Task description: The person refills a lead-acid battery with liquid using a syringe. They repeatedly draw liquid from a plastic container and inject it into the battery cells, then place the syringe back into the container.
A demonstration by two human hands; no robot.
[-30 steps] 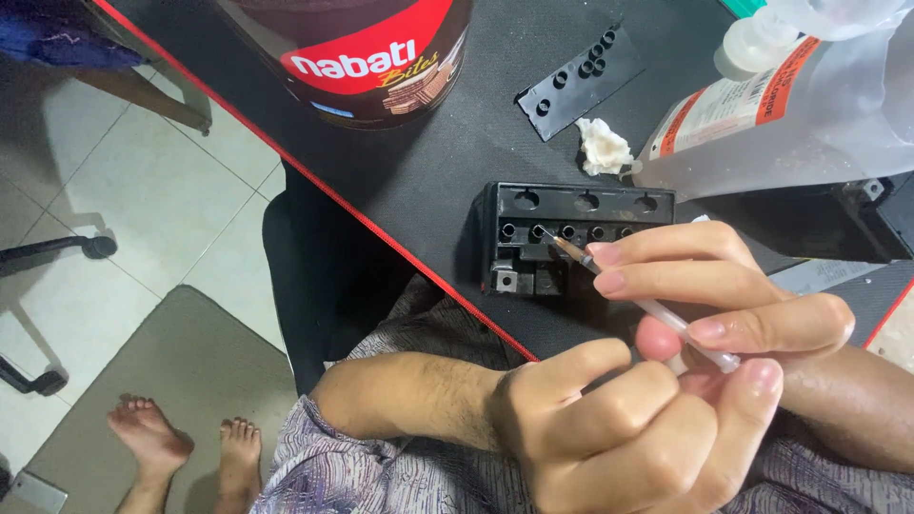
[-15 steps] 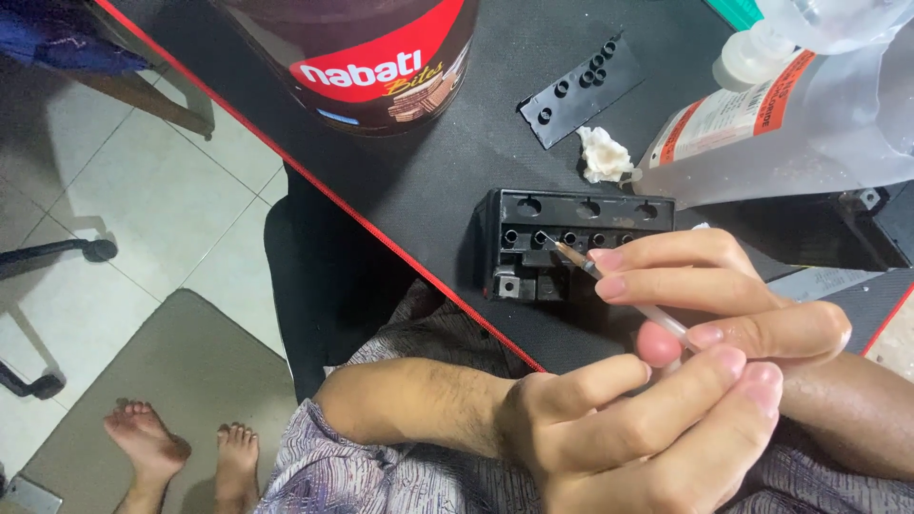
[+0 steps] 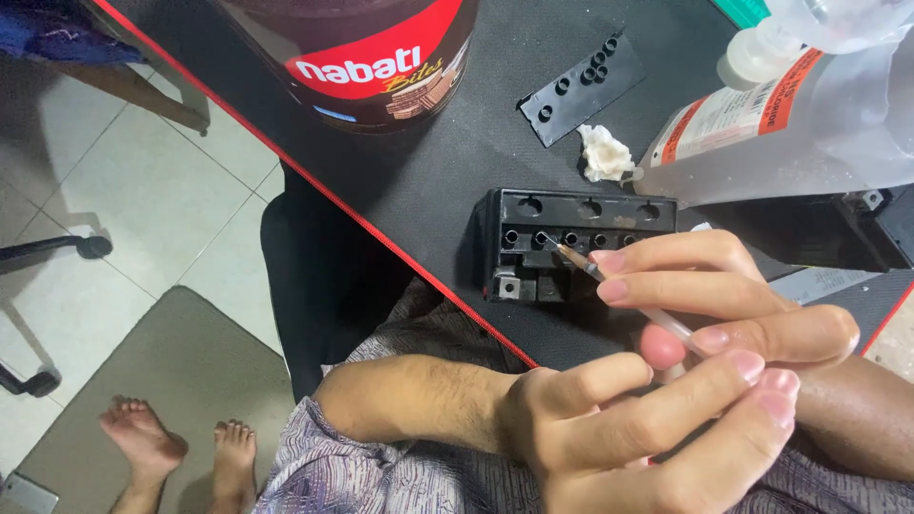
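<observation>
A black desk (image 3: pixel 419 181) with a red edge strip fills the upper right of the view; below its edge are pale floor tiles, a grey mat (image 3: pixel 143 381) and the person's two bare feet (image 3: pixel 176 452). A black chair seat (image 3: pixel 324 286) shows under the desk edge.

Against the picture from half a second back, little differs: the right hand (image 3: pixel 724 305) stays pinched on the thin clear tube (image 3: pixel 657 319), whose brownish tip remains at the row of holes in the black block (image 3: pixel 571 243), now at the second hole from the left. The left hand (image 3: pixel 647 438) stays curled just below, its fingers together and touching the lower end of the tube; whether it grips the tube cannot be told.

Counted: one black block with a row of five small holes and three larger openings above them, one flat black perforated plate (image 3: pixel 581 86), one white wad of tissue (image 3: pixel 605 154), one clear plastic bottle (image 3: pixel 790 124) lying on its side, one dark red round tin (image 3: pixel 371 57), one tube, two hands
</observation>
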